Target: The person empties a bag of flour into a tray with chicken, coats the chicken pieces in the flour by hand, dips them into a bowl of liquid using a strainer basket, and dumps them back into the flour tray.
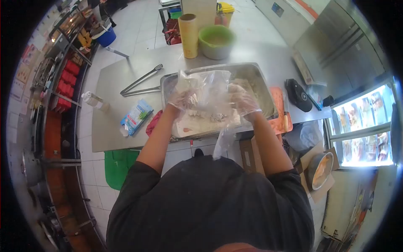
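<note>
A clear plastic bag [212,86] stretches between my hands above a metal tray [265,96] of white, flour-like powder [197,125]. On its left side, my left hand [181,99], in a thin clear plastic glove, is closed on the bag. My right hand [243,101], gloved the same way and partly blurred, appears closed on the bag's right side. Loose clear plastic [225,140] hangs below the right hand over the tray's near edge. Small clumps lie in the powder beneath the bag. The plastic and blur hide some of my fingers.
Tongs [142,80] lean against the tray's left side, near a blue-and-white packet [137,116] and a bottle [94,101]. Behind stand a yellowish roll [188,38] and a green bowl [216,42]. An orange tray [282,113] and black cap [298,95] lie right.
</note>
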`<state>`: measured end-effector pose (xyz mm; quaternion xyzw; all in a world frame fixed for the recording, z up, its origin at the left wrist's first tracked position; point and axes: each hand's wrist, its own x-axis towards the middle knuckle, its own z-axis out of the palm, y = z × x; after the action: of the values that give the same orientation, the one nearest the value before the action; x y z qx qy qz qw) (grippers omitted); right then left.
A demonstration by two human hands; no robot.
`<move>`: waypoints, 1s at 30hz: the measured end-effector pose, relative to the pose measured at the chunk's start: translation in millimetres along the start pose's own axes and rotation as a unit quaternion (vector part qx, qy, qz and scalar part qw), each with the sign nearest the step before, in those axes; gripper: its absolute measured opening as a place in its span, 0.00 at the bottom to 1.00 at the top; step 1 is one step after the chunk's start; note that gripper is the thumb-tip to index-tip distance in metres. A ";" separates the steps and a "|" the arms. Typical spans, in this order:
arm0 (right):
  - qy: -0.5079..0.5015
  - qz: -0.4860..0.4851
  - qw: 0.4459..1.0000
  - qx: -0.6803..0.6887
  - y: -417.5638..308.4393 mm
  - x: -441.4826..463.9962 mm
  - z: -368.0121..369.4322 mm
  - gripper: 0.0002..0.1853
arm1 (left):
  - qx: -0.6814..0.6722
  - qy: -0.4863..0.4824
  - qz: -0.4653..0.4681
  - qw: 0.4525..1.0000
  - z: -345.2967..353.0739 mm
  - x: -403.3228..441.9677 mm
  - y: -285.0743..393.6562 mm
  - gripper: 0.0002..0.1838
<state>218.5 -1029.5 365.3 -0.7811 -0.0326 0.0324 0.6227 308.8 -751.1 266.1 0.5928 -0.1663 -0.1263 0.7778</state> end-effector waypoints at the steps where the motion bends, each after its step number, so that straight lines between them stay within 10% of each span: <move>1: 0.031 0.038 0.996 0.070 -3.7 6.6 -3.0 0.20 | 0.072 -0.033 0.075 0.994 -13.7 12.4 1.5 0.31; 3: 0.063 0.090 0.984 0.142 -10.8 18.1 -10.7 0.25 | 0.231 0.030 -0.088 0.969 2.1 31.9 64.1 0.32; 6: 0.127 -0.044 0.990 -0.032 -24.4 43.1 -21.8 0.32 | 0.584 -0.030 -0.020 0.811 41.6 42.3 152.7 0.35; 9: 0.054 -0.095 0.993 -0.048 -40.3 62.5 -26.4 0.38 | 0.667 -0.072 -0.019 0.741 73.1 63.3 178.3 0.33; 16: -0.069 -0.103 0.992 -0.033 -73.7 79.3 -47.0 0.30 | 0.588 -0.178 0.059 0.787 94.0 103.0 186.3 0.31; 30: -0.071 -0.167 0.979 0.095 -68.9 104.9 -88.3 0.15 | 0.630 -0.144 -0.075 0.760 145.3 116.1 235.4 0.34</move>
<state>330.2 -1090.3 451.1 -0.6974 -0.2033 -0.0135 0.6870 355.2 -862.2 540.9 0.9345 -0.2733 -0.1346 0.1841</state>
